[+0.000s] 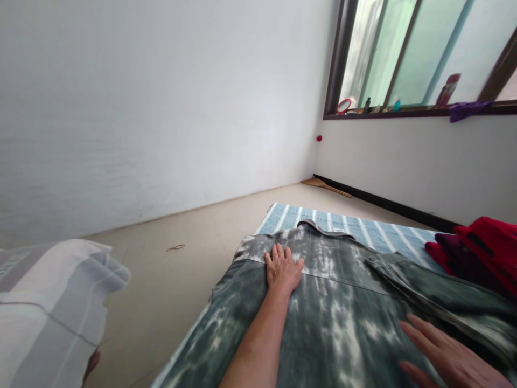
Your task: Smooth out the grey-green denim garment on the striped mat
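White walls met a pale tiled floor in a corner ahead, and a dark-framed window filled the view at 1 o'clock, with a purple cloth hanging over its sill. A straw broom lay along the far wall at 3 o'clock. A blue striped mat lay on the floor, and a grey-green tie-dyed collared shirt was spread across it, collar pointing away from the person. A red cloth sat on the mat's edge at 3 o'clock, and a pale bundle of fabric lay at 8 o'clock. The left hand pressed flat on the shirt at 5 o'clock, its fingers slightly apart. The right hand lay on the shirt at 4 o'clock, its fingers spread wide, clamped on nothing.
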`<act>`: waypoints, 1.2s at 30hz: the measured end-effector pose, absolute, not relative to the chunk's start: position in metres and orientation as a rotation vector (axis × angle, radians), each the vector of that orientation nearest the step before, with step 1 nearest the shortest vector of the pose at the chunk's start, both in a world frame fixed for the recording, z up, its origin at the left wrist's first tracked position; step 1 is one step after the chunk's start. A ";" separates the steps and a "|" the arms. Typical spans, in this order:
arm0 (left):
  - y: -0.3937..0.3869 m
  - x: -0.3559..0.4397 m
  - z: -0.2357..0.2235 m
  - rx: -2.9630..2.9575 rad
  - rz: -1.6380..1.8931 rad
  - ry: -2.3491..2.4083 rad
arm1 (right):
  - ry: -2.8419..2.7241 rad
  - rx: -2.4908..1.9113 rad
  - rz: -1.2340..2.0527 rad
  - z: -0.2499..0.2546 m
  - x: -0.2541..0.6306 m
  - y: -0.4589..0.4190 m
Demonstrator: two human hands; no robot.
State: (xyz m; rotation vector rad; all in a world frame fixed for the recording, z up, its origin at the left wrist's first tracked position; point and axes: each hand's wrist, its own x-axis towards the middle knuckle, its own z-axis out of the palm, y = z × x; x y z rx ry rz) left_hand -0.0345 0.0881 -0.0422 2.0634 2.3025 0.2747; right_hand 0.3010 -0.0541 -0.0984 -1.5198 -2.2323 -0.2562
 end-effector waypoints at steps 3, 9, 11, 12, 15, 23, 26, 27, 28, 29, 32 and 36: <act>0.087 -0.035 -0.043 2.062 0.302 2.310 | -2.381 -1.508 -0.116 -0.019 0.210 -0.005; 0.089 -0.037 -0.048 2.039 0.297 2.282 | -2.594 -1.509 0.006 0.046 0.068 0.121; 0.090 -0.037 -0.051 2.036 0.314 2.288 | -2.610 -1.509 0.013 0.042 0.045 0.154; 0.090 -0.037 -0.052 2.038 0.325 2.289 | -2.625 -1.508 0.023 0.039 0.037 0.167; 0.090 -0.037 -0.055 2.046 0.340 2.275 | -2.699 -1.517 0.082 0.031 0.019 0.194; 0.087 -0.034 -0.048 2.019 0.302 2.249 | -2.856 -1.540 0.246 0.023 0.006 0.205; 0.086 -0.034 -0.046 2.017 0.302 2.253 | -2.855 -1.585 0.264 0.025 0.004 0.211; 0.086 -0.034 -0.046 2.017 0.304 2.252 | -2.853 -1.590 0.267 0.026 0.003 0.214; 0.086 -0.034 -0.046 2.018 0.308 2.251 | -2.855 -1.591 0.272 0.027 0.003 0.216; 0.086 -0.034 -0.047 2.021 0.312 2.249 | -2.860 -1.591 0.278 0.029 0.003 0.219; 0.086 -0.034 -0.048 2.035 0.313 2.251 | -2.893 -1.599 0.321 0.034 0.004 0.221; 0.086 -0.033 -0.047 2.055 0.318 2.259 | -2.956 -1.605 0.367 0.041 0.002 0.218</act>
